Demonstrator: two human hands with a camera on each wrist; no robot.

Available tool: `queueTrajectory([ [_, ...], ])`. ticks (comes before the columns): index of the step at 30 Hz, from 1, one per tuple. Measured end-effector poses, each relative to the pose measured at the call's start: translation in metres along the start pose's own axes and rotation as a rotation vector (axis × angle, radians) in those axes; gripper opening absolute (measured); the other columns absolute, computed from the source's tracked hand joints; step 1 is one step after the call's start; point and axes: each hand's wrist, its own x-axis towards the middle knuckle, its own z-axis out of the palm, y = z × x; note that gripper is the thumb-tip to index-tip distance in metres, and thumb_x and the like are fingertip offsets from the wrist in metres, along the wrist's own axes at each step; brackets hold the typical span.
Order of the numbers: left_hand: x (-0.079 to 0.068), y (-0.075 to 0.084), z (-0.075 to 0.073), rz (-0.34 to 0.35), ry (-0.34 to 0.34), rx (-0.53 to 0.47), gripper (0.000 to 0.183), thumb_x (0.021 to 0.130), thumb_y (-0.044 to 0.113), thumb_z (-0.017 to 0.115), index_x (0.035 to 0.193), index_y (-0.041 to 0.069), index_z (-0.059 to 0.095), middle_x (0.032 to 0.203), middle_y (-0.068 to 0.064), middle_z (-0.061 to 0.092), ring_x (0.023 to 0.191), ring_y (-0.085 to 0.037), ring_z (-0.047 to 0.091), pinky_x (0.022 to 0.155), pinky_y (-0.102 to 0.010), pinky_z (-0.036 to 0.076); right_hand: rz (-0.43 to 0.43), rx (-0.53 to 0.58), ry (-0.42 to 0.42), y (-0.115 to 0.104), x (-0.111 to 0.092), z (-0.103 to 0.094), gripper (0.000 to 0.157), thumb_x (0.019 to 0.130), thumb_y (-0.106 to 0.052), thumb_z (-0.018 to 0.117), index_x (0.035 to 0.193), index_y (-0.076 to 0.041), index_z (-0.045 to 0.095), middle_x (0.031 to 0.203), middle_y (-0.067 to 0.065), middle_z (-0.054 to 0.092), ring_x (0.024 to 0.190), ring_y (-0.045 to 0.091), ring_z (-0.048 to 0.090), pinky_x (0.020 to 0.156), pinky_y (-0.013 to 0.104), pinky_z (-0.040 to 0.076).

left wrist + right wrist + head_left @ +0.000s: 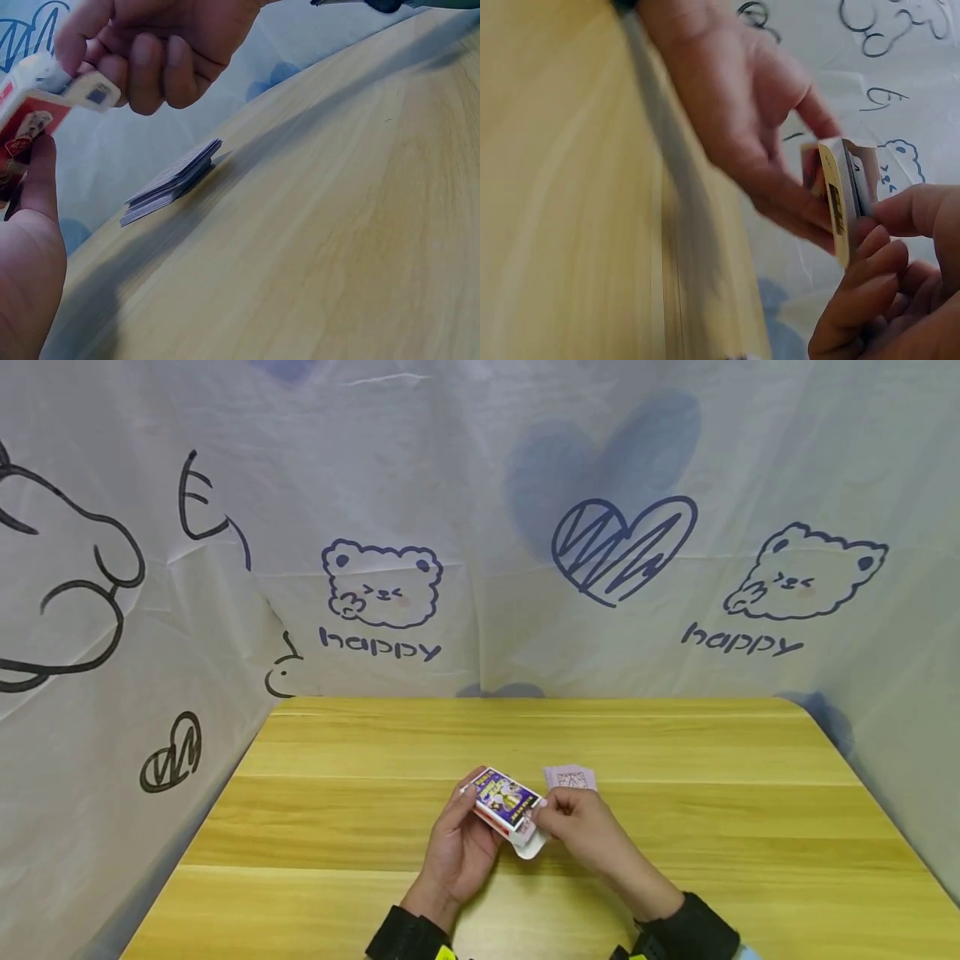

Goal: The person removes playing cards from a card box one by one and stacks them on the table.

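Note:
A playing card box (506, 797) with a purple and yellow front lies across my left hand (462, 852), whose fingers and thumb grip its sides. Its end toward my right hand (581, 827) is open, and the white flap hangs out below. Some playing cards (527, 827) show in that opening. The thumb and fingers of my right hand pinch at these cards; in the right wrist view the fingertips are right at the box mouth (861, 180). Beyond my right hand, a loose stack of playing cards (572, 777) lies on the table, partly hidden by the hand in the head view.
The wooden table (337, 827) spreads out on all sides of the hands. A pale cloth (480, 485) with drawn hearts and bears hangs behind the table's far edge and along its sides. Dark cuffs (408, 935) cover both wrists.

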Motion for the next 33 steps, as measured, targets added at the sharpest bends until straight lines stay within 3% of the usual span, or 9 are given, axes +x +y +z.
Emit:
queueTrajectory([
  [4, 0.000, -0.001, 0.001, -0.006, -0.012, 0.001, 0.049, 0.105, 0.024, 0.039, 0.149, 0.008, 0.024, 0.139, -0.012, 0.047, 0.125, -0.025, 0.050, 0.105, -0.033, 0.045, -0.012, -0.136, 0.051, 0.000, 0.000, -0.001, 0.025, 0.081, -0.015, 0.066, 0.059, -0.008, 0.057, 0.054, 0.000, 0.051, 0.050, 0.011, 0.040, 0.041, 0.020, 0.027],
  [8, 0.000, -0.001, 0.001, -0.007, -0.002, 0.007, 0.051, 0.104, 0.026, 0.041, 0.149, 0.009, 0.023, 0.142, -0.013, 0.044, 0.126, -0.025, 0.050, 0.106, -0.033, 0.044, -0.008, -0.157, 0.071, 0.000, 0.001, 0.000, 0.030, 0.085, -0.018, 0.064, 0.057, -0.009, 0.059, 0.055, 0.004, 0.056, 0.049, 0.012, 0.041, 0.041, 0.020, 0.027],
  [14, 0.001, -0.001, 0.000, -0.005, 0.021, 0.020, 0.053, 0.104, 0.027, 0.043, 0.149, 0.010, 0.022, 0.147, -0.014, 0.039, 0.129, -0.025, 0.047, 0.108, -0.034, 0.041, -0.038, -0.228, 0.108, -0.001, 0.000, -0.003, 0.028, 0.084, -0.022, 0.069, 0.060, -0.014, 0.059, 0.055, -0.003, 0.052, 0.052, 0.012, 0.044, 0.044, 0.022, 0.032],
  [21, 0.001, -0.002, 0.001, 0.009, 0.041, -0.010, 0.043, 0.105, 0.026, 0.040, 0.144, 0.012, 0.029, 0.133, -0.008, 0.050, 0.122, -0.022, 0.052, 0.103, -0.032, 0.046, -0.001, -0.023, 0.012, -0.006, -0.001, -0.008, 0.017, 0.083, -0.017, 0.073, 0.080, -0.004, 0.063, 0.053, 0.000, 0.048, 0.044, 0.012, 0.041, 0.039, 0.020, 0.032],
  [27, 0.001, -0.001, 0.001, 0.008, 0.057, -0.010, 0.042, 0.105, 0.026, 0.039, 0.143, 0.011, 0.030, 0.130, -0.007, 0.054, 0.120, -0.021, 0.054, 0.102, -0.031, 0.047, 0.031, 0.066, -0.047, -0.008, 0.000, -0.009, 0.015, 0.083, -0.008, 0.069, 0.089, 0.002, 0.059, 0.057, 0.003, 0.053, 0.046, 0.013, 0.046, 0.039, 0.020, 0.038],
  [33, 0.001, -0.001, 0.001, 0.009, 0.072, 0.000, 0.044, 0.104, 0.028, 0.040, 0.144, 0.012, 0.028, 0.133, -0.008, 0.051, 0.121, -0.022, 0.053, 0.102, -0.032, 0.048, 0.053, 0.109, -0.100, -0.007, 0.001, -0.010, 0.017, 0.082, -0.003, 0.064, 0.096, 0.005, 0.059, 0.059, 0.003, 0.053, 0.048, 0.012, 0.045, 0.040, 0.020, 0.036],
])
